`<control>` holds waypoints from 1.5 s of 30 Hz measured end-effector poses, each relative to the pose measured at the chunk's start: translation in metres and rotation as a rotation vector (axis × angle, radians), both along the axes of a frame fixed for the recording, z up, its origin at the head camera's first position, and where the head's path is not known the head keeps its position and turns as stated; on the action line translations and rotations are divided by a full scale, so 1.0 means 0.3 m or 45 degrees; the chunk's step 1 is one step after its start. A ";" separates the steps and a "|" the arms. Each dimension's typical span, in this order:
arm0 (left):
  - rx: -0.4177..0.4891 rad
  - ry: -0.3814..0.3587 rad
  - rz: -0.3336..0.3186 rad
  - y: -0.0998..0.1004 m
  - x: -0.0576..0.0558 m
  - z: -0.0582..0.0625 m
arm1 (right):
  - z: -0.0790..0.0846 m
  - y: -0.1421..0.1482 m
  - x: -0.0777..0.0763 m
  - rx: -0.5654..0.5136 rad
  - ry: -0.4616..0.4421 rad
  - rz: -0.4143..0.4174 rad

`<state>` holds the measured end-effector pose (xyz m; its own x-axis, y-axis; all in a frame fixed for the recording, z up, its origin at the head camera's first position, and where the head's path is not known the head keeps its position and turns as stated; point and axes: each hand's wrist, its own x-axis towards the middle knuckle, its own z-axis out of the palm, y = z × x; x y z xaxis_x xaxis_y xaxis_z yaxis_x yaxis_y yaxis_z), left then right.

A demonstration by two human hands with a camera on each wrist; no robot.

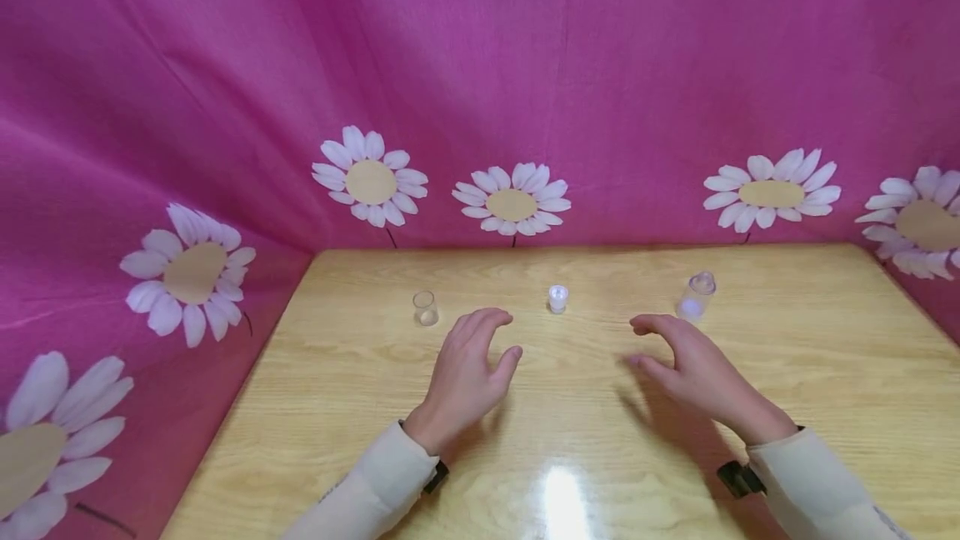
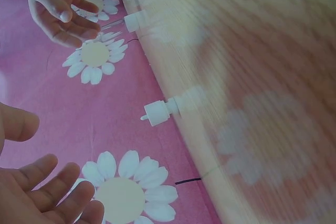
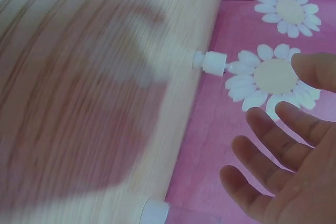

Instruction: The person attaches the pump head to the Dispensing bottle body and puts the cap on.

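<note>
My left hand [image 1: 467,369] hovers over the table with thumb and fingers apart, holding nothing. Just beyond its fingers, on the left, stands a small clear cup-like cylinder [image 1: 426,308]. Between the hands and farther back is a small white piece with a short tip on top [image 1: 557,298]; the left wrist view shows its white cylindrical body [image 2: 156,113] on a narrower foot. My right hand [image 1: 693,373] also hangs with fingers spread and holds nothing. Close behind it stands a clear rounded container [image 1: 699,294] with white at its base [image 3: 155,212].
The wooden table [image 1: 360,407] has a glossy surface that reflects light. A pink cloth with white daisies [image 1: 600,90] hangs behind it and along both sides. A dark band [image 1: 738,480] sits at the right wrist.
</note>
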<state>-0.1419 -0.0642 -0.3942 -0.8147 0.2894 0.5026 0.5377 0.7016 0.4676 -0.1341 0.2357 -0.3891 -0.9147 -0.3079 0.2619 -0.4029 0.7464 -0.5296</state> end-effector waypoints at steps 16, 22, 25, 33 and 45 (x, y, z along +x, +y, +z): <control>-0.030 -0.018 -0.021 -0.002 0.005 -0.003 | -0.035 0.186 -0.008 0.052 0.104 -0.160; -0.070 -0.035 -0.048 0.003 0.008 -0.005 | -0.037 0.239 -0.039 0.018 -0.061 -0.239; -0.080 -0.035 -0.038 0.003 0.009 -0.004 | -0.040 0.267 -0.063 0.015 -0.156 -0.320; -0.061 -0.050 -0.042 -0.003 0.018 -0.001 | -0.049 0.308 -0.104 0.013 -0.257 -0.408; -0.059 -0.046 -0.037 -0.014 0.026 -0.010 | -0.043 0.298 -0.146 0.029 -0.467 -0.472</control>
